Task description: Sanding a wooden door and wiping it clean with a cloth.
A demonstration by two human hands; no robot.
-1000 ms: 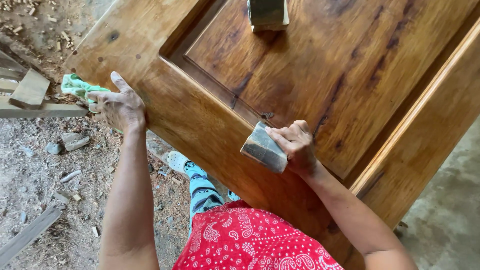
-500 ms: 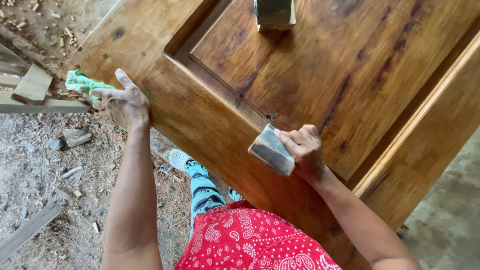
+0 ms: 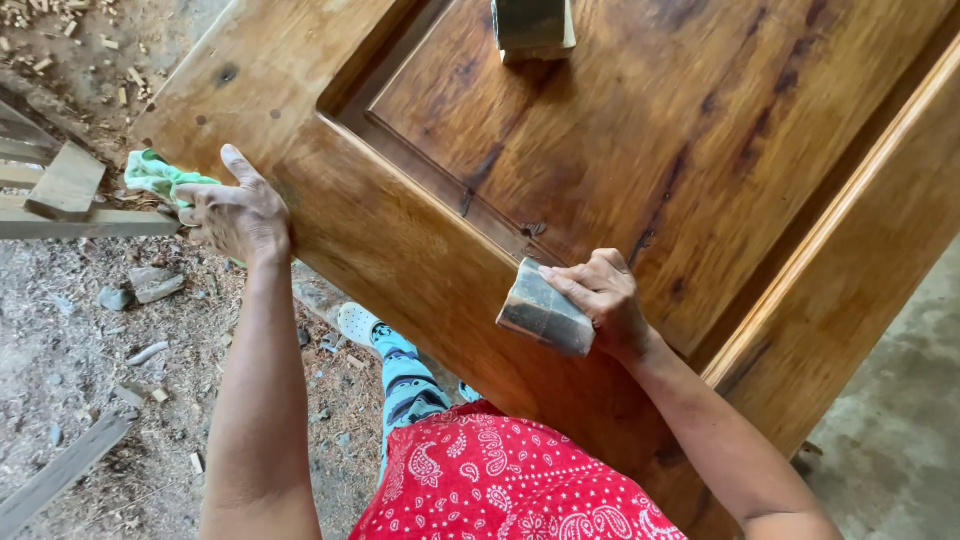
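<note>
At nine o'clock the left hand (image 3: 238, 215) clamps the outer edge of the wooden door (image 3: 700, 180), thumb on top and fingers curled under, with a crumpled green cloth (image 3: 158, 176) bunched just beside the knuckles. Only this grip seems to steady the panel from this side; should it loosen, the door could shift or tip toward the legs and the white clog (image 3: 357, 323) below, at six o'clock. The ground (image 3: 90, 380) there is gritty dirt strewn with wood chips, stones and offcuts, which looks like poor footing. Rough grey timber scraps (image 3: 65, 190) lie at nine o'clock.

The door itself is glossy amber-brown with dark grain streaks, a flat frame stepping down through a moulded groove into a raised panel. Near the centre the right hand (image 3: 603, 300) grasps a folded sanding block (image 3: 545, 318), grey and worn, pressed on the frame rail right beside the moulding. Tilted onto a corner, it could gouge the finish or round the moulding's crisp edge. At twelve o'clock a second, greenish block (image 3: 532, 27) rests on the panel; on the sloping surface it might slide.
</note>
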